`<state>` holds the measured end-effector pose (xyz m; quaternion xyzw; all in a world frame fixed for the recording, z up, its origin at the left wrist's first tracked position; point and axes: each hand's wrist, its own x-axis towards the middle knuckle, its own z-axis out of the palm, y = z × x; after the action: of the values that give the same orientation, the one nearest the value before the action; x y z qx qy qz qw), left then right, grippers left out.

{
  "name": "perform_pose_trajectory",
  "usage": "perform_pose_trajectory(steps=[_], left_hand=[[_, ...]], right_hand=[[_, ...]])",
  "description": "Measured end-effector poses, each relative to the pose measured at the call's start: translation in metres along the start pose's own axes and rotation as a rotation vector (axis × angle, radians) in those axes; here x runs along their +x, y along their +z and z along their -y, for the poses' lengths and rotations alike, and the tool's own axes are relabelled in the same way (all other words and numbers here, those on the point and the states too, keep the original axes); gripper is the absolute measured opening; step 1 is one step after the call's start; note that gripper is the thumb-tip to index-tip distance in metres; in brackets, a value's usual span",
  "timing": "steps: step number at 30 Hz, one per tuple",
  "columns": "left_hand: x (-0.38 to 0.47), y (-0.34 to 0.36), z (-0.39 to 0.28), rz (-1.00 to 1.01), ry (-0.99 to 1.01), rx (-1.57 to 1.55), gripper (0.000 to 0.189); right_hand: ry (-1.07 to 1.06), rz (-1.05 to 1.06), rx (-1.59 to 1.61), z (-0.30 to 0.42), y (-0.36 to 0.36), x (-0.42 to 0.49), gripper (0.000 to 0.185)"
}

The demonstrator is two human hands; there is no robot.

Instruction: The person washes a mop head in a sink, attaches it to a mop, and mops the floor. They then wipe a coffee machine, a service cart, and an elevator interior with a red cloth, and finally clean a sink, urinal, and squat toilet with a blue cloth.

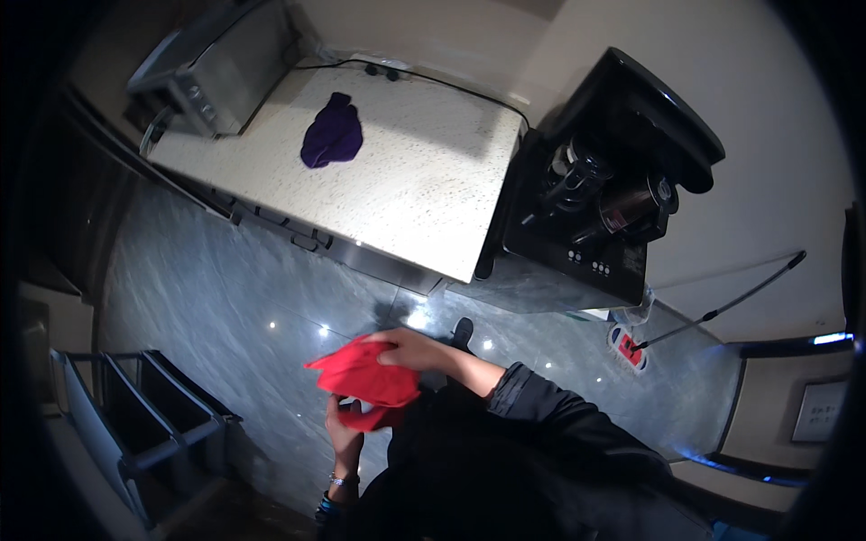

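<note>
A bright red cloth (371,380), folded and slightly blurred, is held in front of my body above the floor. From above, my right hand (408,349) grips it, fingers on top of the fabric. My left hand (343,420), with a bracelet at the wrist, holds its lower side; some of these fingers are hidden by the cloth. Farther forward, a crumpled dark purple cloth (333,133) lies on the pale speckled countertop (413,182), apart from both hands.
A metal countertop appliance (223,81) stands at the counter's left end. To the right is a black coffee machine (575,250) with a glass jug (576,177) and a dark canister (632,203). A floor mop (632,348) leans by the wall. A framed dark rack (145,433) stands at lower left.
</note>
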<state>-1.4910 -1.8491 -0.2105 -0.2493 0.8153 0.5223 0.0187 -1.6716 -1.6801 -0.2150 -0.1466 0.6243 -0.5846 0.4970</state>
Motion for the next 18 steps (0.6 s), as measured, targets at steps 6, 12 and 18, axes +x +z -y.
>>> perform_pose_trajectory(steps=[6,12,18], left_hand=[[-0.065,-0.004,0.072,-0.100,-0.329,-0.282,0.035],[-0.154,0.014,0.143,-0.559,-0.522,-0.322,0.032],[-0.303,0.168,0.146,-0.520,-0.855,-0.182,0.026]], right_hand=[[0.319,0.192,-1.244,-0.023,0.008,-0.032,0.032],[0.553,0.643,-2.485,-0.112,-0.152,-0.082,0.034],[-0.077,0.862,-2.814,-0.181,-0.260,-0.202,0.047]])
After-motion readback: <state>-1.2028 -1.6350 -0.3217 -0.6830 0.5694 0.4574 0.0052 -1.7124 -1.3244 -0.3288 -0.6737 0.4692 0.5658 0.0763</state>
